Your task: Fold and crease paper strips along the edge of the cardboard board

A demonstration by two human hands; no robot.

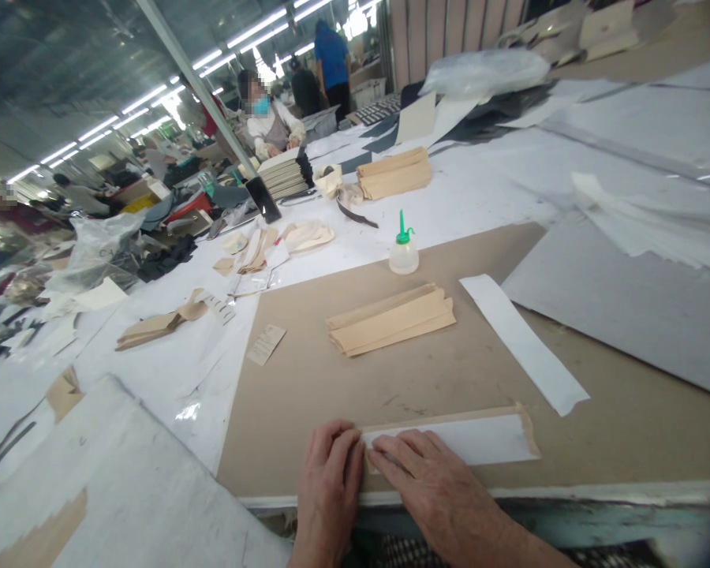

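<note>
A tan strip with a white strip lying on it is close to the front edge of the brown board. At its left end, my left hand has its fingers bent and held together against the edge. My right hand lies over the left part, its fingers closed and pressing at the same end; the fingertips of both hands nearly meet. What the fingertips pinch is partly hidden. Beyond the hands rests a stack of tan strips. To the right, a loose white strip lies at a slant.
A clear bottle with a green spout stands at the board's far edge. A small printed label lies left. A grey sheet covers the right side. Farther off are more tan pieces, a phone and a masked co-worker.
</note>
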